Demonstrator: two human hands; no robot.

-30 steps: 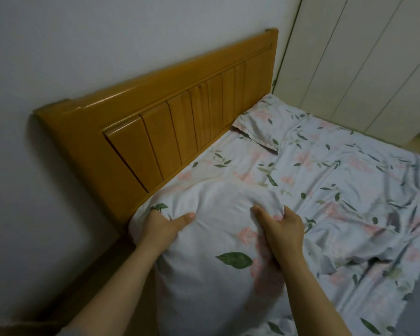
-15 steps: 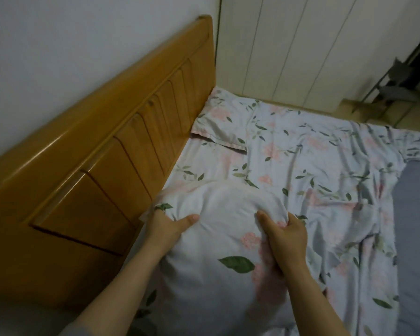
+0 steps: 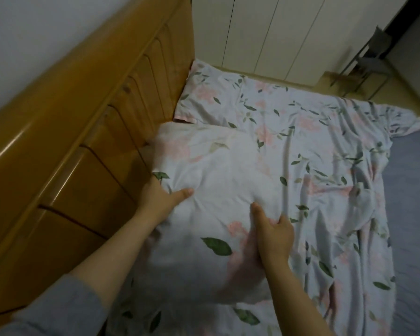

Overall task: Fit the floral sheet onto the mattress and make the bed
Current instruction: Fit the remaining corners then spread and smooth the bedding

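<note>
A plump pillow in a white floral case lies near the headboard, on top of the floral sheet. My left hand grips its left edge, thumb on top. My right hand clutches its near right side with the fingers dug into the fabric. The sheet is wrinkled and bunched on the right, leaving a strip of bare blue-grey mattress uncovered along the right side. A second, flatter floral pillow rests in the far corner against the headboard.
The orange wooden headboard runs along the left. Cream wardrobe doors stand behind the bed's far side. A folding chair is at the top right on the floor.
The pillow has been pushed forward toward the headboard and the far pillow, with both hands still gripping it. My view has swung right, showing more bare mattress.
</note>
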